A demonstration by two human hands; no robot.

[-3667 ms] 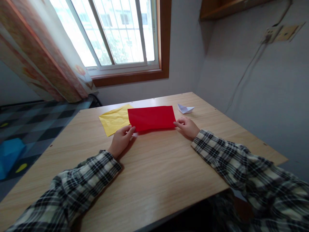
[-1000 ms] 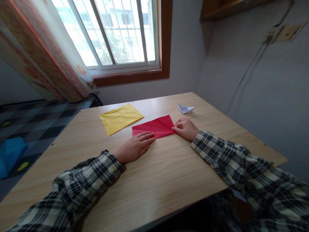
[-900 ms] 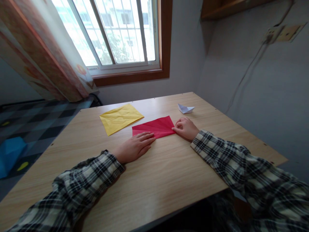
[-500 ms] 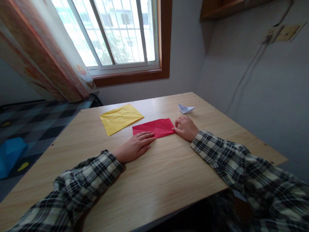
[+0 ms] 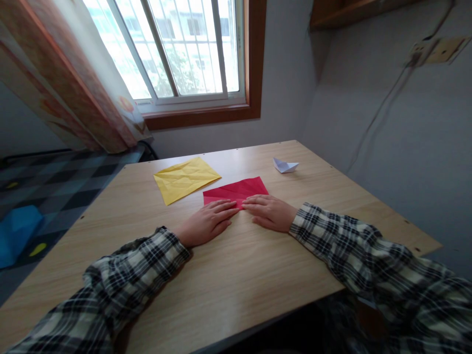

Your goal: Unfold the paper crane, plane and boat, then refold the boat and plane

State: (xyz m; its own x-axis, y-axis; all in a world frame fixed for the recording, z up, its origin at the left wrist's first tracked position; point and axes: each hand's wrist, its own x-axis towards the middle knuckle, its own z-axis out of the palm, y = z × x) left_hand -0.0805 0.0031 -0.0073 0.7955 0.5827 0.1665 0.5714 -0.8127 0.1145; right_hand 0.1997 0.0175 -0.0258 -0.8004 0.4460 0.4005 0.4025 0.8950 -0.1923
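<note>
Red paper: a folded red paper (image 5: 238, 189) lies flat on the tabletop (image 5: 236, 265), near the middle of it and slightly toward the far side; creases run across its upper face, and its near edge is under the fingertips of both hands.
Left hand: the left hand (image 5: 206, 223) lies palm down with the fingers stretched out and close together, their tips pressing on the near left part of the red paper; it grips nothing.
Right hand: the right hand (image 5: 269, 212) also lies palm down and flat, fingers extended toward the left, tips on the near edge of the red paper; it grips nothing either.
Hands together: the fingertips of the two hands almost meet at the middle of the paper's near edge; whether they touch each other cannot be told.
Sleeves: both forearms wear checked sleeves (image 5: 346, 241) and rest on the tabletop.
Yellow paper: a creased yellow paper (image 5: 185, 178) lies flat just beyond and to the left of the red one, its near corner close to the red paper's far left corner.
White boat: a small white paper boat (image 5: 284, 165) stands farther back on the right, well apart from the hands.
Surroundings: a window (image 5: 184, 49) with a wooden frame behind the tabletop, a patterned curtain (image 5: 62, 83) on its left.
</note>
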